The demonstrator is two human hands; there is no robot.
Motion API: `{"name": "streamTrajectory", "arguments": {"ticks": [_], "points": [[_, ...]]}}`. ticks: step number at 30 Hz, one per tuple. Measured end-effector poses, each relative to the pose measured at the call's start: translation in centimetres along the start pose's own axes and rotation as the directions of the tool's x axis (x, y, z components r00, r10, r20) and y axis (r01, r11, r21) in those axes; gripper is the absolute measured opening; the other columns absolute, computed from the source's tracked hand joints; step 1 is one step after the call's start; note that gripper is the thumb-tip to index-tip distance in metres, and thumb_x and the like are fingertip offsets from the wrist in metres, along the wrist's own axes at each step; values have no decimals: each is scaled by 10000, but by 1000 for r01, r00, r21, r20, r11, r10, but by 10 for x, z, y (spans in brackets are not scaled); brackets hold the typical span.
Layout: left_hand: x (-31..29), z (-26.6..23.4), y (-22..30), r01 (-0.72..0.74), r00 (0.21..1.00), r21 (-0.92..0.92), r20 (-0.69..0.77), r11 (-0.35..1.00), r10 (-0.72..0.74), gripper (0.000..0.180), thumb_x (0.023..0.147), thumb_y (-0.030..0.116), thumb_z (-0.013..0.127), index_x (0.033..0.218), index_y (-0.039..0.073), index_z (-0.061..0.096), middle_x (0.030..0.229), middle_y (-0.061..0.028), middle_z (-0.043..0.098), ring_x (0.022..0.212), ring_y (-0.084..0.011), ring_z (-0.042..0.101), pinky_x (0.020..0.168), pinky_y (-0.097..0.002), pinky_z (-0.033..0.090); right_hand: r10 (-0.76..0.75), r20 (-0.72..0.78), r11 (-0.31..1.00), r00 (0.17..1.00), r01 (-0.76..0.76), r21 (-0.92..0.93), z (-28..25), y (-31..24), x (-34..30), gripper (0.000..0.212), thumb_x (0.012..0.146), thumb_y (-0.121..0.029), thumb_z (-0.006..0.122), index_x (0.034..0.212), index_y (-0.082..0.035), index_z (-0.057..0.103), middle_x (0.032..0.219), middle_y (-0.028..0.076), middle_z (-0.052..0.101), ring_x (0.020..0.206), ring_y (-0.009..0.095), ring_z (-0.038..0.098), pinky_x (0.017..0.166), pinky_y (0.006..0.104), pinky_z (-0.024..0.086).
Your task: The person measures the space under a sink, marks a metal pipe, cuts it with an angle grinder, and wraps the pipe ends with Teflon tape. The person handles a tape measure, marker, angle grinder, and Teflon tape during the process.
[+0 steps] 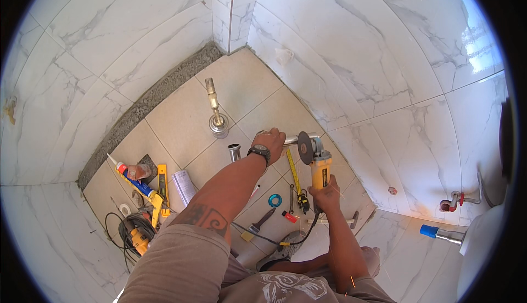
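Watch that hand-held pipe (291, 140)

Your left hand (269, 141) grips the pipe over the tiled floor (253, 102); your right hand (325, 194) grips the grinder (320, 172), its disc (304, 148) at the pipe. The disc could bind and kick if the pipe twists. The white can (184, 186) and sealant tube (142, 186) hide their contents.

Passing room lies between the brass-topped silver canister (218, 123) and the white grey-veined right wall (340, 67); nearer, the yellow dark-disced angle grinder (320, 172) obstructs.
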State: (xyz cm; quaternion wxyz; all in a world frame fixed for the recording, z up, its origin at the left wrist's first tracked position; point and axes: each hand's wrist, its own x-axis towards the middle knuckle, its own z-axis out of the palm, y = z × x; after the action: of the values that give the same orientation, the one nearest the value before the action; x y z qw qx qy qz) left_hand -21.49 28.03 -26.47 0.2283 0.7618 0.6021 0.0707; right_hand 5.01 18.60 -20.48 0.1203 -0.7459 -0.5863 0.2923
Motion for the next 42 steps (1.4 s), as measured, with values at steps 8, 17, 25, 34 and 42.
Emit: {"name": "streamTrajectory", "arguments": {"ticks": [8, 17, 25, 34, 42], "points": [[-1, -2, 0, -8, 1000, 9, -3, 1000, 8, 242, 983, 186, 602, 1170, 32, 609, 1145, -192, 638, 1028, -362, 718, 869, -484, 598, 13, 10, 1000, 1000, -13, 4, -1, -7, 3, 585, 690, -269, 892, 1062, 31, 553, 916, 236, 733, 840, 368, 748, 773, 436, 586], [0, 1, 0, -3, 1000, 2, -6, 1000, 3, 239, 990, 188, 585, 1167, 30, 609, 1146, -193, 638, 1033, -368, 719, 875, -495, 597, 41, 17, 999, 999, -42, 8, -1, -12, 6, 593, 688, -274, 892, 1067, 37, 559, 932, 244, 733, 865, 366, 749, 787, 430, 584], [0, 0, -1, 1, 1000, 2, 11, 1000, -1, 264, 994, 230, 606, 1177, 39, 615, 1147, -180, 642, 1041, -365, 718, 880, -490, 594, 17, -11, 1000, 1000, -17, -3, 1, -9, 6, 577, 693, -241, 885, 1077, 45, 562, 917, 237, 741, 828, 354, 756, 760, 431, 594], [1, 5, -4, -26, 999, 0, -31, 1000, 26, 302, 982, 282, 641, 1150, 35, 598, 1113, -189, 634, 999, -378, 717, 844, -509, 594, 22, 15, 1000, 1000, -22, 2, 5, 2, 4, 561, 691, -229, 868, 1093, 30, 576, 939, 221, 747, 846, 342, 757, 778, 420, 598], [0, 2, -1, -21, 999, 31, -31, 999, 22, 206, 979, 184, 598, 1123, 36, 608, 1091, -180, 640, 996, -367, 724, 839, -492, 601, 2, 39, 991, 999, -7, 132, 8, 13, 0, 543, 688, -226, 869, 1070, 23, 575, 920, 207, 743, 830, 326, 754, 767, 419, 597]]}}
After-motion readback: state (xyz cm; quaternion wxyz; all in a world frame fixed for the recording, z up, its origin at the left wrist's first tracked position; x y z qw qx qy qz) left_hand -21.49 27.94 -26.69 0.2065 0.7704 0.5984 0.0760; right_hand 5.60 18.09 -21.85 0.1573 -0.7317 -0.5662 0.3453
